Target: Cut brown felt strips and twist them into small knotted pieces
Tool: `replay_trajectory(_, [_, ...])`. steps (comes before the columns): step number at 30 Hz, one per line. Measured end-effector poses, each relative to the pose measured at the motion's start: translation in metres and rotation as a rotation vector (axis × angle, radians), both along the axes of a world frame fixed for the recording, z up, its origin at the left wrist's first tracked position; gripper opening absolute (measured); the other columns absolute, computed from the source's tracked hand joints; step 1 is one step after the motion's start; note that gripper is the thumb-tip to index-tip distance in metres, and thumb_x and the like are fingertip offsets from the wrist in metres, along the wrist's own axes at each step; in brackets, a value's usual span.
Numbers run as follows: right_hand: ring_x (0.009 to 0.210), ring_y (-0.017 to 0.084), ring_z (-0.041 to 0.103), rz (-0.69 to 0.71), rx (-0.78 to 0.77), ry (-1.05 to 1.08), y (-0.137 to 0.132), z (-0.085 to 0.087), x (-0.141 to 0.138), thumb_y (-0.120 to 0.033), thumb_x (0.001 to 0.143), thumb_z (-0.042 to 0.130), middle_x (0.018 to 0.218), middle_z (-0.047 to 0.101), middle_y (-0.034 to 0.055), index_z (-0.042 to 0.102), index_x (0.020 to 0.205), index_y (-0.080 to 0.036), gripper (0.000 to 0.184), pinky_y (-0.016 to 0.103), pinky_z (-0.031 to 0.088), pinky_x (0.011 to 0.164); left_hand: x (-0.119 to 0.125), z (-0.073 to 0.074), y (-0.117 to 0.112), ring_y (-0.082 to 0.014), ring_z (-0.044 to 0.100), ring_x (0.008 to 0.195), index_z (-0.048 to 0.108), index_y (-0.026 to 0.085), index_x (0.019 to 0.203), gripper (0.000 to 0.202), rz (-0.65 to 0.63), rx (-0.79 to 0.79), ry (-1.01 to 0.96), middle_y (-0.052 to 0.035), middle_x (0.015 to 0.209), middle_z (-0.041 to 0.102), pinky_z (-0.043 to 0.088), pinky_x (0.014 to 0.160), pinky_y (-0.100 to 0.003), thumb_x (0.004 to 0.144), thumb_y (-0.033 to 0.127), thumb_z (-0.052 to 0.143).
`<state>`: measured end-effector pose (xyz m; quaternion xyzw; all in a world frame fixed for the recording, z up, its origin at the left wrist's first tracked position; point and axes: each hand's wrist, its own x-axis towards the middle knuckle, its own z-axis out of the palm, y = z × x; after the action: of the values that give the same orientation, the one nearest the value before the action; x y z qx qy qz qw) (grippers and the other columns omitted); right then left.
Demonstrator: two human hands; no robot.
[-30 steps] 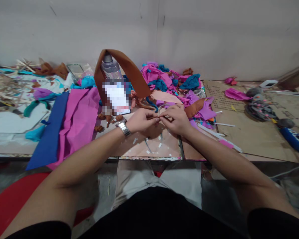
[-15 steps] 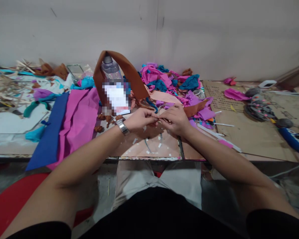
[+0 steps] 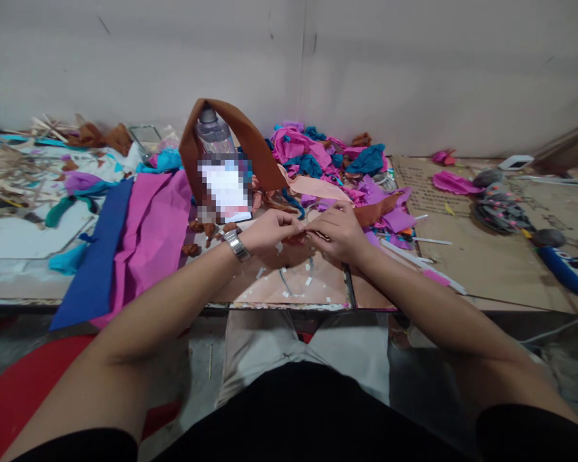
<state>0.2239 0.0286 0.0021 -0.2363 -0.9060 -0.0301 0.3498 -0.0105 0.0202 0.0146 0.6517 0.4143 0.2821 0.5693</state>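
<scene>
Over the middle of the table my left hand (image 3: 274, 231), with a metal watch (image 3: 236, 245) at the wrist, pinches with its fingertips. My right hand (image 3: 337, 231) meets it, fingers bent together at the same spot. Something small sits between the two hands, too hidden by the fingers to make out. A brown paper strip (image 3: 376, 210) lies just beyond my right hand. Small brown crumpled paper pieces (image 3: 191, 249) rest left of my left wrist. Tiny white scraps (image 3: 309, 281) are strewn on the table below the hands.
A brown strip (image 3: 253, 138) drapes over a plastic bottle (image 3: 214, 131), behind a lit phone (image 3: 226, 192). Crumpled pink and teal paper (image 3: 308, 154) is heaped at the back. Pink sheets (image 3: 151, 237) and a blue sheet (image 3: 96, 256) overhang the front edge. Cardboard (image 3: 443, 250) and a pincushion (image 3: 501, 210) are rightward.
My left fingers have shifted slightly against the right ones at the pinching spot. The arms and the things on the table stay where they were.
</scene>
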Motion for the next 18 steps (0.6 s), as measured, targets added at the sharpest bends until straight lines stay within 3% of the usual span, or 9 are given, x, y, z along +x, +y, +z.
replay_trajectory(7, [0.087, 0.021, 0.067, -0.030, -0.054, 0.002, -0.0013, -0.0022, -0.0020, -0.028, 0.101, 0.064, 0.093, 0.081, 0.0022, 0.076, 0.102, -0.025, 0.013, 0.046, 0.031, 0.094, -0.0018, -0.0063, 0.0020, -0.0125, 0.068, 0.073, 0.077, 0.013, 0.087, 0.048, -0.016, 0.032, -0.022, -0.0083, 0.085, 0.078, 0.054, 0.071, -0.024, 0.084, 0.061, 0.078])
replay_trajectory(18, [0.092, 0.024, 0.066, -0.052, -0.127, -0.043, -0.0036, -0.0043, -0.0044, -0.030, 0.104, 0.058, 0.097, 0.079, 0.0046, 0.074, 0.105, -0.024, 0.017, 0.046, 0.029, 0.094, -0.0034, -0.0007, 0.0012, -0.0148, 0.071, 0.073, 0.078, 0.014, 0.084, 0.041, -0.014, 0.012, 0.024, -0.0087, 0.084, 0.079, 0.057, 0.069, -0.025, 0.082, 0.055, 0.080])
